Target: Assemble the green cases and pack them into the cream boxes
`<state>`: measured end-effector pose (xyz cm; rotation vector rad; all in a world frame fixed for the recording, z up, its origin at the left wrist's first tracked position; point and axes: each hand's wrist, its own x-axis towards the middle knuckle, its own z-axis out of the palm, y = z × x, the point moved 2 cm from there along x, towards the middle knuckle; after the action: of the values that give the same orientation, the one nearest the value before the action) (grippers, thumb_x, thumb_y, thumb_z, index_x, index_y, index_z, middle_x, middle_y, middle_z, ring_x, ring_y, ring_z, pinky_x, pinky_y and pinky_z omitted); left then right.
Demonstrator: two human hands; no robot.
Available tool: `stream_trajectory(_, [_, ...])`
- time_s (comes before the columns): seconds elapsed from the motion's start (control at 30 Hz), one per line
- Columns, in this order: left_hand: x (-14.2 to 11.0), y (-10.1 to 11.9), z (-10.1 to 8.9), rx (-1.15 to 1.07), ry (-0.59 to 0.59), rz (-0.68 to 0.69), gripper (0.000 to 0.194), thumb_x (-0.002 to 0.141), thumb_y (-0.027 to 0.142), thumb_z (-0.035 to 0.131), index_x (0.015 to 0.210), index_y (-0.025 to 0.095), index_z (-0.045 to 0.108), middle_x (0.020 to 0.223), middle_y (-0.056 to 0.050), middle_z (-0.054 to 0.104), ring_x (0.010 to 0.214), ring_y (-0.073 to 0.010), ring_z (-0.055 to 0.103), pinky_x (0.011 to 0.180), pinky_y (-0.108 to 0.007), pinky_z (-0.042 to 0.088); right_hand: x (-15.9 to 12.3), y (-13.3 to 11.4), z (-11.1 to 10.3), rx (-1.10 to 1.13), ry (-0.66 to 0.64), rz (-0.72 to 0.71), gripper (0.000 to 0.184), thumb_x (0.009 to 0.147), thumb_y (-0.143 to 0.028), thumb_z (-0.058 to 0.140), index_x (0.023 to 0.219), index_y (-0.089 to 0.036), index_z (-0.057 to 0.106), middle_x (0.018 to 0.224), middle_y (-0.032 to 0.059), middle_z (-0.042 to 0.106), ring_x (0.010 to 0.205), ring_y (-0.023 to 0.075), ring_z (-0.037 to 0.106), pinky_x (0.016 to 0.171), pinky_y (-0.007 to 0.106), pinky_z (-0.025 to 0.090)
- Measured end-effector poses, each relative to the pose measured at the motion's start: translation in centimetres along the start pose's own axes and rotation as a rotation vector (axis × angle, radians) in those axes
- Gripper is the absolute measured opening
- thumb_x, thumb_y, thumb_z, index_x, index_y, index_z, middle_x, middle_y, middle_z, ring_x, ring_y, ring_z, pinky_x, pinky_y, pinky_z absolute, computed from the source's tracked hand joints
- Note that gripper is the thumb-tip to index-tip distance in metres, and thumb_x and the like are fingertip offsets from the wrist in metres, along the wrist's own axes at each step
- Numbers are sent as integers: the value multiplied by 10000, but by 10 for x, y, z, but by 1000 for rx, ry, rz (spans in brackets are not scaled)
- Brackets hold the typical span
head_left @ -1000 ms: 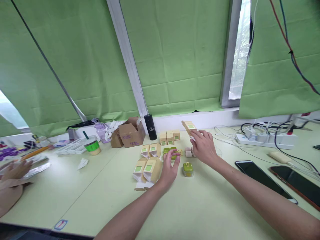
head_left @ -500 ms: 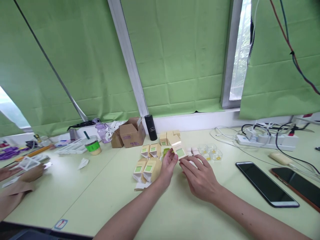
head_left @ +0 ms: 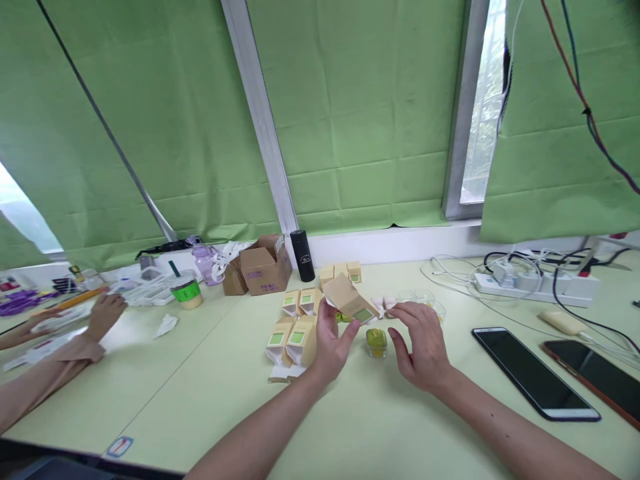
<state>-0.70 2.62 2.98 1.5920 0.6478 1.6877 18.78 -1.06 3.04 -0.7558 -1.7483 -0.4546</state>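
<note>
Carton (head_left: pixel 354 301): brown w/ green patch, tilted, in L hand (head_left: pixel 334 341), above desk (head_left: pixel 200 400).
L hand: gripped carton btwn thumb & fingers.
R hand (head_left: pixel 421 347): empty, thumb well apart fr. fingers; fingertips nr pink bits (head_left: pixel 381 304), contact can't tell.
Jar (head_left: pixel 377 341): green lid, clear base, upright on desk btwn hands.
Green lids (head_left: pixel 341 317): partly hidden bhd carton & L hand.
Clear pots (head_left: pixel 423 298): bhd R hand, partly hidden.
Other cartons (head_left: pixel 301 337): four left of L hand, three more farther back.
Phones (head_left: pixel 535 370): two, flat, right of R hand; power strip (head_left: pixel 537 288) farther back.
Back of desk: black flask (head_left: pixel 303 255) beside brown box (head_left: pixel 265 270).
Far left: drink cup (head_left: pixel 186 292); co-worker's hands (head_left: pixel 105 315) over white parts (head_left: pixel 63 320).
</note>
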Motion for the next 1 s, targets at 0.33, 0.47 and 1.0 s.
stream_trajectory(0.33, [-2, 15, -4, 566, -119, 527, 475, 867, 185, 699, 1264, 281, 458, 1349, -138, 604, 1371, -316, 447, 1118, -590, 395, -4, 6, 4, -13, -23, 23, 466, 898, -90, 578, 1348, -206, 536, 1178, 129, 678, 1091, 316, 619, 901, 501, 482])
stream_trajectory(0.47, [-6, 13, -5, 723, -107, 650, 380, 832, 214, 724, 1132, 285, 502, 1395, -124, 552, 1345, -326, 450, 1092, -590, 392, -5, 9, 5, -9, -23, 38, 452, 903, -87, 567, 1339, -200, 534, 1174, 132, 680, 1091, 314, 618, 894, 496, 485])
stream_trajectory(1.0, [-8, 16, -4, 386, -139, 435, 571, 709, 365, 884, 1187, 301, 579, 1314, -139, 581, 1255, -364, 550, 1123, -608, 354, -7, 9, 6, -7, -38, 39, 459, 895, -87, 576, 1339, -195, 536, 1178, 136, 681, 1099, 319, 613, 903, 497, 484])
